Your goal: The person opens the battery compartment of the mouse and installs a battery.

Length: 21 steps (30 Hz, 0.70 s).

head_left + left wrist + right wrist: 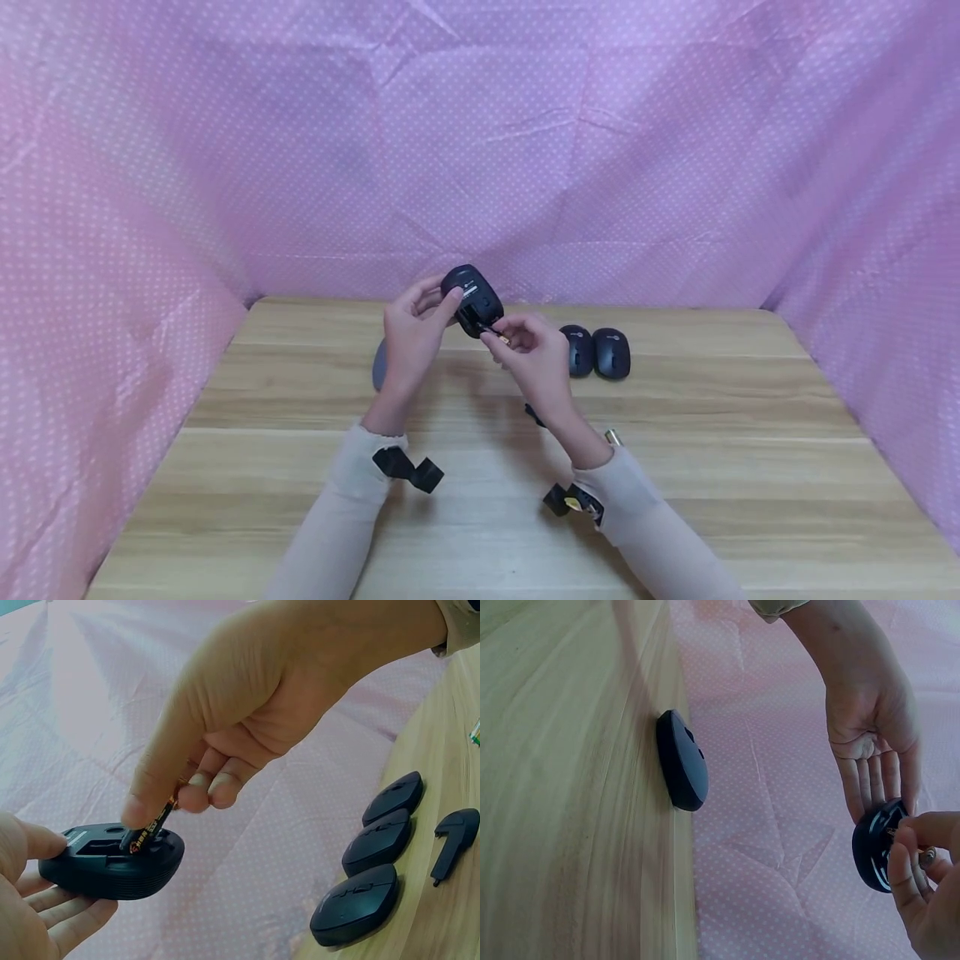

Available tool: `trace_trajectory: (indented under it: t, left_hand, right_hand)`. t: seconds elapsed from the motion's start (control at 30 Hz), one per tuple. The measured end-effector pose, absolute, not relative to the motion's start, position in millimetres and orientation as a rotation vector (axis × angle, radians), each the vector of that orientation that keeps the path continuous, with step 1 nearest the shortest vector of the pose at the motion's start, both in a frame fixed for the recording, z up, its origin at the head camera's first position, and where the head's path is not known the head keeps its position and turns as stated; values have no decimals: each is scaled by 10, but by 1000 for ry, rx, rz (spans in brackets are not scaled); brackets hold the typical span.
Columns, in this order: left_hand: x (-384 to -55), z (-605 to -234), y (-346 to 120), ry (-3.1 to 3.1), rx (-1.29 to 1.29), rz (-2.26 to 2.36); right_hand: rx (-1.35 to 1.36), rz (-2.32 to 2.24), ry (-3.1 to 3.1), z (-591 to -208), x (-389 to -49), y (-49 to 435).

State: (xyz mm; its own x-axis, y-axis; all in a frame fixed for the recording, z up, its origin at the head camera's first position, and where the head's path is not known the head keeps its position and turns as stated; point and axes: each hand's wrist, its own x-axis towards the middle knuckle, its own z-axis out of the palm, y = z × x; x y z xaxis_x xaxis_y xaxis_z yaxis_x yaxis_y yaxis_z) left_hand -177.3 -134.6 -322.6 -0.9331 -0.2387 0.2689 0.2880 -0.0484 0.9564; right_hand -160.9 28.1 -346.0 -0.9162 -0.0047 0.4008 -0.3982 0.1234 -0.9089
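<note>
My left hand holds a black computer mouse above the table, underside up, with its battery compartment uncovered. Between thumb and fingers, my right hand pinches a black and gold battery. In the left wrist view the battery slants, its lower end at the compartment. Right fingers cover part of the mouse in the right wrist view. Under the right forearm, a small black battery cover lies on the table.
Dark mice stand side by side on the wooden table, right of my hands. Another mouse sits partly behind my left wrist. A green and silver battery lies beside my right sleeve. Pink dotted cloth surrounds the table's back and sides.
</note>
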Motion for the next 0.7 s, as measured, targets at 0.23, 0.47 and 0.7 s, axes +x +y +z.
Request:
trace_trajectory:
  t: [0.23,0.47,0.7]
  left_hand:
    - [-1745,-3220,-1316,-1818,22,-2064]
    - [-1750,-3234,-1310,-1775,38,-2099]
    - [-1772,-3252,-1298,-1805,-2,-2119]
  right_hand:
    - [435,1889,-2049,-3456,-1566,272]
    - [496,1934,-2058,-3438,-1538,278]
    - [440,1931,-2046,-3460,-1587,254]
